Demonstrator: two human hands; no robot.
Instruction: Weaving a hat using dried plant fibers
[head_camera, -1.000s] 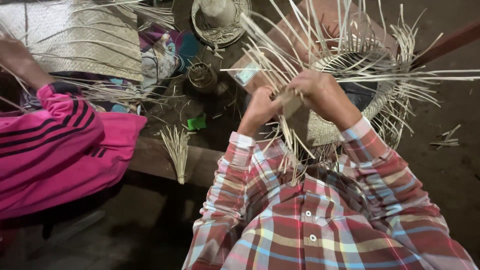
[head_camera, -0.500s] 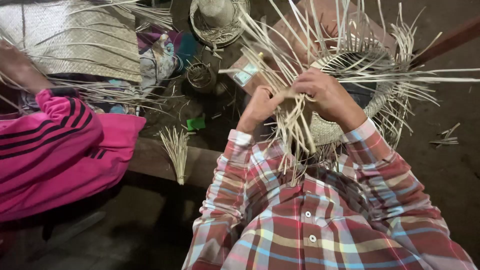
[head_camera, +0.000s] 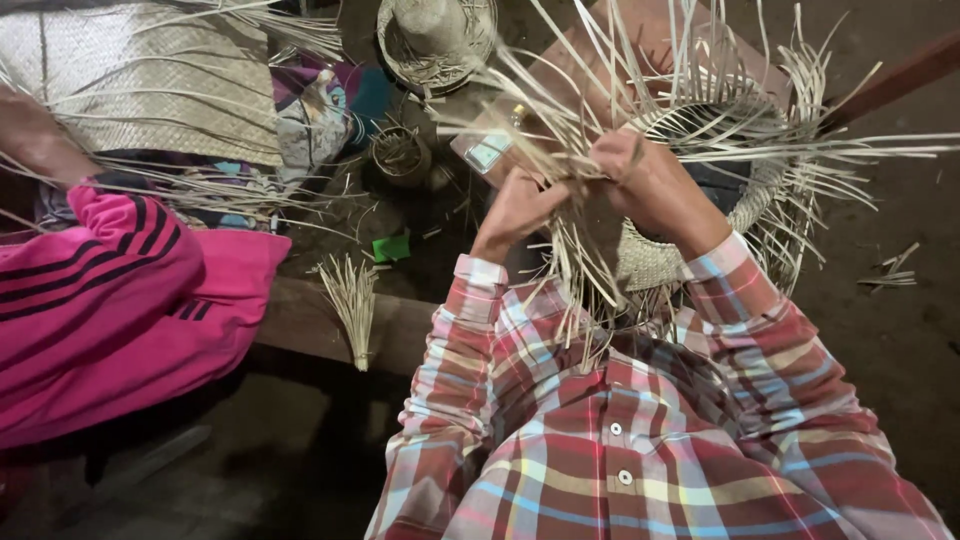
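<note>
both hands pinch straw strands of a half-woven hat (head_camera: 700, 230) held above the lap: left hand (head_camera: 520, 205) and right hand (head_camera: 650, 185) closed on them. a straw bundle (head_camera: 352, 300) lies on the floor beside a pink sleeve (head_camera: 120, 290).

— Place, by kind?
— Hand-weaving workshop, informal, on a bare earthen floor (head_camera: 900, 330).
— Evidence?
— Upper left: woven straw mat (head_camera: 150, 80), loose ends trailing. Top centre: finished straw hat (head_camera: 436, 35). Centre left: bundle of cut straw (head_camera: 352, 300) on a wooden plank (head_camera: 300, 320). Right: half-woven straw piece (head_camera: 720, 170); stray straw scraps (head_camera: 890, 272) beyond.
</note>
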